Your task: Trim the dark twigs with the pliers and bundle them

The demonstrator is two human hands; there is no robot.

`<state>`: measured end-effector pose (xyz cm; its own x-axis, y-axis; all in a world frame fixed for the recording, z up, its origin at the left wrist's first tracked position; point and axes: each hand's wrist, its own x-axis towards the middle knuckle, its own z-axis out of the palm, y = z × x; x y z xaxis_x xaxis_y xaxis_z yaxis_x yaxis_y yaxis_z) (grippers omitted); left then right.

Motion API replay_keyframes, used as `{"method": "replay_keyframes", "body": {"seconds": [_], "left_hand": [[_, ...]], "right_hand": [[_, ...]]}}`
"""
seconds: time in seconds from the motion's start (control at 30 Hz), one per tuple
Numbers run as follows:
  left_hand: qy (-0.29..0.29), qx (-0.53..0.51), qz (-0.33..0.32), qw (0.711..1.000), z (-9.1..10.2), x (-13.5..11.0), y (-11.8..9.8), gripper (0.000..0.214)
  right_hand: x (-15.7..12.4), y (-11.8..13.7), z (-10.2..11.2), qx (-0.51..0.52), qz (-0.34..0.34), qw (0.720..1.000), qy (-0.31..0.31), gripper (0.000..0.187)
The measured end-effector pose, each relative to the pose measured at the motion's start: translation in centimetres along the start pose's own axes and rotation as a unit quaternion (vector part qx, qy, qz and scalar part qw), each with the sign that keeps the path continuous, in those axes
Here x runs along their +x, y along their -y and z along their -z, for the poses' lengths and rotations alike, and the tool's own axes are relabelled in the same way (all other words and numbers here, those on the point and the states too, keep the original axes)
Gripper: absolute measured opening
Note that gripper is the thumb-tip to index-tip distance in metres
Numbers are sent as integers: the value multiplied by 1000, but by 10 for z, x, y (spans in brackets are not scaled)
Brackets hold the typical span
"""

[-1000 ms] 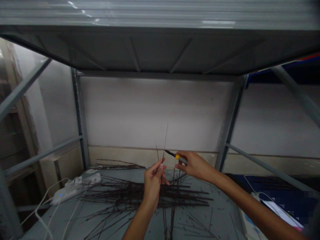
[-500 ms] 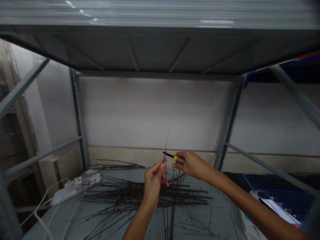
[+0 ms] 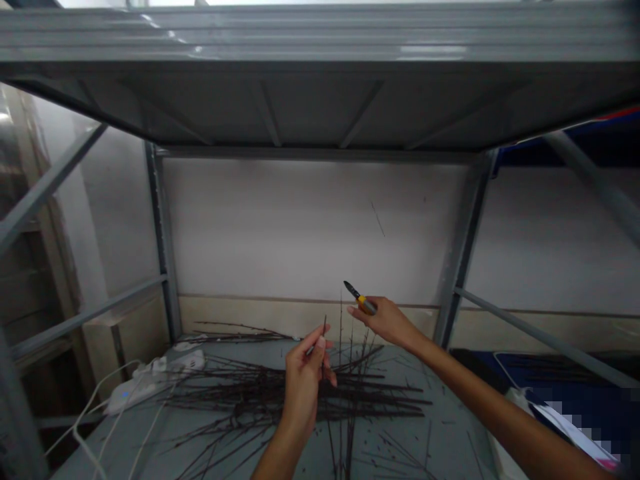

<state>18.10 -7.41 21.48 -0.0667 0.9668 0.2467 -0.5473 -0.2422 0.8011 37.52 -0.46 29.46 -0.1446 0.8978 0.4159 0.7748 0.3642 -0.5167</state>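
My left hand (image 3: 304, 375) is closed around a thin dark twig (image 3: 325, 325), whose short upper end sticks up past the thumb and fingers. To its right, my right hand (image 3: 389, 321) grips pruning shears (image 3: 353, 291) with dark blades and a grey and yellow handle. The blades point up and left, apart from the twig. A thin twig piece (image 3: 378, 220) hangs in mid-air above the shears, touching neither hand. Beneath my hands lies a heap of dark twigs (image 3: 250, 387), several with side shoots.
A white power strip (image 3: 130, 393) with cables lies at the left of the grey shelf surface (image 3: 150, 440). Metal posts (image 3: 163, 247) and an upper shelf (image 3: 300, 40) frame the space. Loose twig bits (image 3: 400, 447) lie at the front right. A pale wall (image 3: 310, 227) stands behind.
The twig's long upper part has come off the piece in my left hand, and a thin piece is now in the air. The shears have moved up and right, away from the twig.
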Motion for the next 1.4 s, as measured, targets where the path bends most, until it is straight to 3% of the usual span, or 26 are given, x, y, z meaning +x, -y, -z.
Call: {"method": "replay_keyframes", "body": {"seconds": [0.2,0.4,0.5,0.73,0.97,1.1,1.23,1.4], "left_hand": [[-11,-55,-3,998,0,-15,-21,56],[32,-62,21,997,0,-18,-25,51],[42,-61,34,997,1,-14,-22,51],[71,-53,46,995,-2,-16,-19,49],[98,-68,53,991,-9,-20,-22,48],[86,-78,-7,993,-6,-4,-21,39],[30,-44,-49,997,-1,32,-15,38],[12,1,-48,999,-9,60,-15,46]], "right_hand": [[12,-19,-32,130,-91,987,26,38],[11,1,-51,258,-60,962,68,37],[14,11,-56,263,-51,962,53,35],[33,1,-60,184,-51,978,-80,32],[37,-2,-71,254,-88,963,16,28],[22,14,-69,315,-81,945,20,28],[0,32,-61,344,-65,937,4,31],[-31,48,-59,350,-27,936,-1,27]]}}
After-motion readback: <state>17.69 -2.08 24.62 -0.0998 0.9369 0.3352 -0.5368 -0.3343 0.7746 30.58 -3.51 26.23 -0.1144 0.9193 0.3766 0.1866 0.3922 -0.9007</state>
